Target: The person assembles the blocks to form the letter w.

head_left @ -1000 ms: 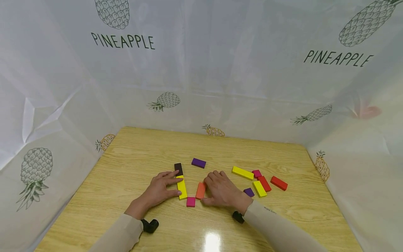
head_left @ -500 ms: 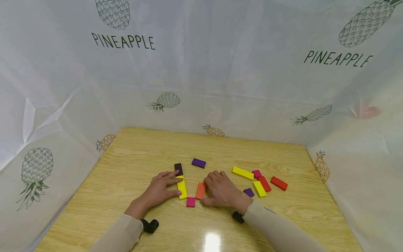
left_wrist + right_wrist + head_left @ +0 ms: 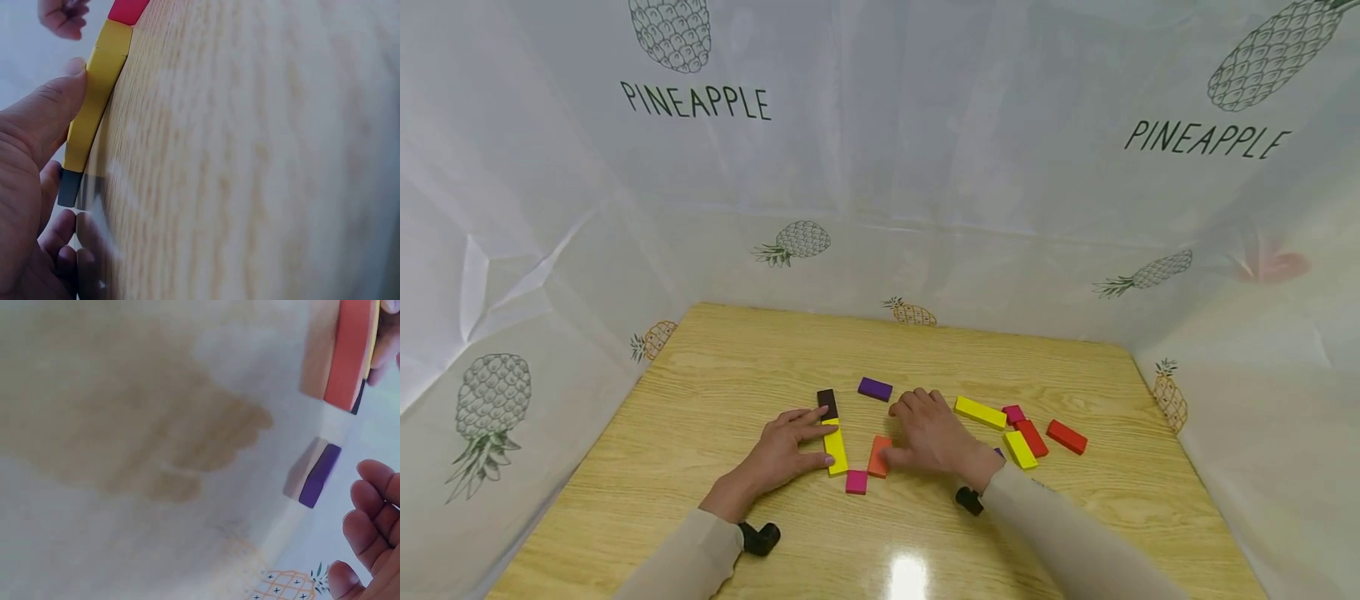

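My left hand (image 3: 778, 454) lies beside a long yellow block (image 3: 835, 450), its thumb and fingertips touching the block's edge. A black block (image 3: 827, 402) continues the line at the yellow block's far end. Near its close end lies a pink square block (image 3: 856, 482), and just right of that an orange block (image 3: 878, 457). Over the table beside the orange block is my right hand (image 3: 931, 433), its fingers loosely bent around nothing. In the right wrist view those fingers are apart from both the orange block (image 3: 350, 356) and a purple block (image 3: 320, 475).
Toward the right lie a long yellow block (image 3: 981, 412), a shorter yellow one (image 3: 1020, 450), two red blocks and a small pink one (image 3: 1013, 414). Another purple block is mostly hidden behind my right wrist. A white pineapple-print curtain (image 3: 1000, 275) surrounds the wooden table (image 3: 760, 342).
My right hand has come off the orange block and shifted slightly away and to the right, now covering more of the right purple block. The left hand stays put.
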